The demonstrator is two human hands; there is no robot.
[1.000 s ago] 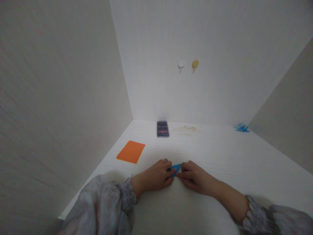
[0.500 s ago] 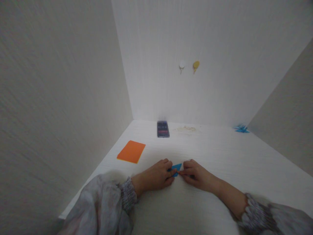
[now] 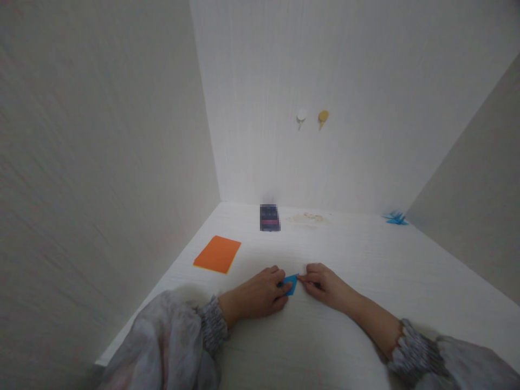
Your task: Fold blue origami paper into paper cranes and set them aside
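Note:
A small folded piece of blue origami paper (image 3: 291,284) lies on the white table between my hands. My left hand (image 3: 266,292) is closed on its left side, with fingers and thumb pressing it down and covering part of it. At the paper's upper right corner, my right hand (image 3: 325,284) pinches the tip between thumb and index finger, its other fingers curled. The exact shape of the folds under my left hand is hidden.
A stack of orange paper sheets (image 3: 218,254) lies left of my hands. Near the back wall stands a dark blurred-out item (image 3: 270,218). Folded blue paper pieces (image 3: 396,218) rest in the back right corner. White (image 3: 301,116) and yellow (image 3: 323,116) hooks hang on the wall.
My right fingertips have moved from the paper's right edge up to its upper right corner. The left hand has stayed on the paper. The view has tilted slightly.

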